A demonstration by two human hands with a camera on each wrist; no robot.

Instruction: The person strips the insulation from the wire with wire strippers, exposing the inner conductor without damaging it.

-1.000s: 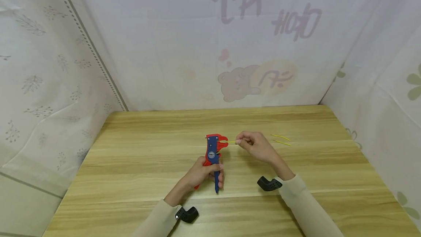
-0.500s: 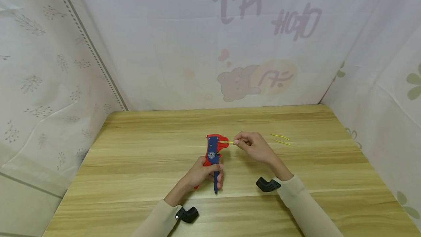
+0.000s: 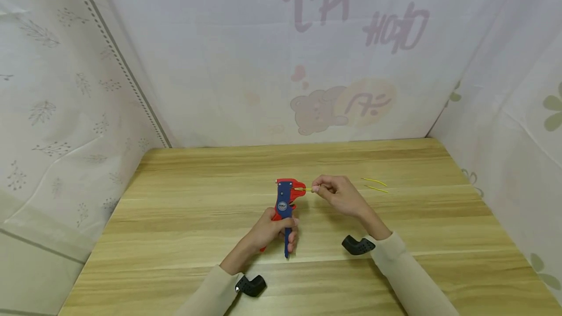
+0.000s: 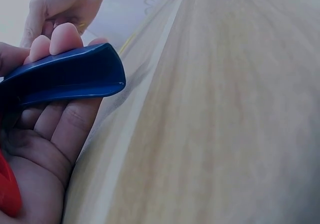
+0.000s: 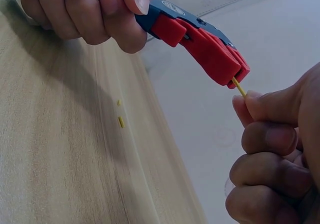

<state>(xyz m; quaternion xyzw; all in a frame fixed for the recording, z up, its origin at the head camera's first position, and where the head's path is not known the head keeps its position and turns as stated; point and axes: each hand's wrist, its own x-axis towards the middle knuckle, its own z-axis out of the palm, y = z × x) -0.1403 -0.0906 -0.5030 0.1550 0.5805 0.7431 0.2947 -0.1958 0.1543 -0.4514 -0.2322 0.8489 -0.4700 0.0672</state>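
In the head view my left hand (image 3: 271,230) grips the handles of a wire stripper (image 3: 284,194) with a blue body and red jaws. Its fingers wrap round the blue handle (image 4: 65,76) in the left wrist view, and part of the red handle (image 4: 7,186) shows by the palm. My right hand (image 3: 340,195) pinches a thin yellow wire (image 5: 239,87) between thumb and forefinger. The wire's far end sits between the stripper's red jaws, which are close together around it. Only a short length shows between jaws and fingertips.
Two more yellow wires (image 3: 375,189) lie on the wooden table (image 3: 197,199) to the right of my right hand. Two short yellow bits (image 5: 121,122) rest on the table in the right wrist view. A printed curtain (image 3: 228,62) hangs behind the table.
My right hand has moved slightly left, bringing the wire further into the stripper's jaws. Those jaws have drawn together. The left hand stays almost in place.
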